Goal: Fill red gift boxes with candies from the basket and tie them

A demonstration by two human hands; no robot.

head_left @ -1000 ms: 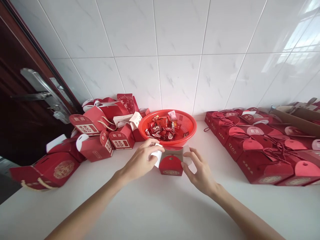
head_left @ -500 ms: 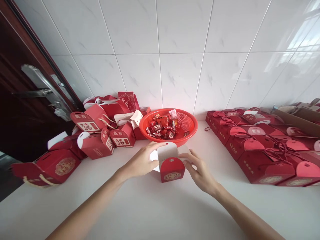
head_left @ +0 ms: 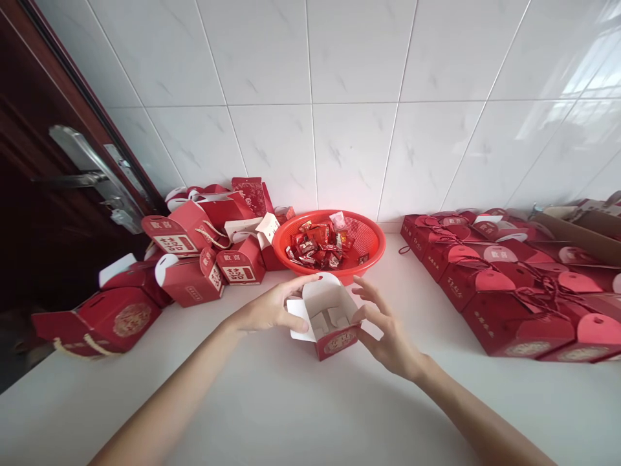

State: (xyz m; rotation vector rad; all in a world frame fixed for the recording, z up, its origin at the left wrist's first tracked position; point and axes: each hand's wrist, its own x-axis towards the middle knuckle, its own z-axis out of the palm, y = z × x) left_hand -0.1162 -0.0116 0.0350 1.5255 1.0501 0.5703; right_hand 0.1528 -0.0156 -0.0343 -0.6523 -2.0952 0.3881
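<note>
A small red paper candy box (head_left: 338, 343) stands on the white counter before me, its top open. Its inside is pale, with the folded bottom flaps showing and no candy visible. My left hand (head_left: 272, 307) grips the box at its left and back: the thumb presses the white side flap and the index finger reaches the rounded back flap. At the right wall my right hand (head_left: 385, 327) has its fingers curved and spread, with fingertips touching the box's edge. Just behind stands a red plastic basket (head_left: 371, 259) holding wrapped candies (head_left: 315, 246).
Several red boxes (head_left: 189, 285) are piled on the left, some with rope handles. Rows of red boxes with cords (head_left: 514, 323) stand on the right, and a brown carton (head_left: 577, 226) lies behind them. A tiled wall (head_left: 354, 155) backs the counter; a dark door (head_left: 48, 226) is at left.
The box has tilted and turned, so its inside now shows. Its front flap no longer stands upright. My right fingers have spread and shifted along the right wall; the left hand stays at its side.
</note>
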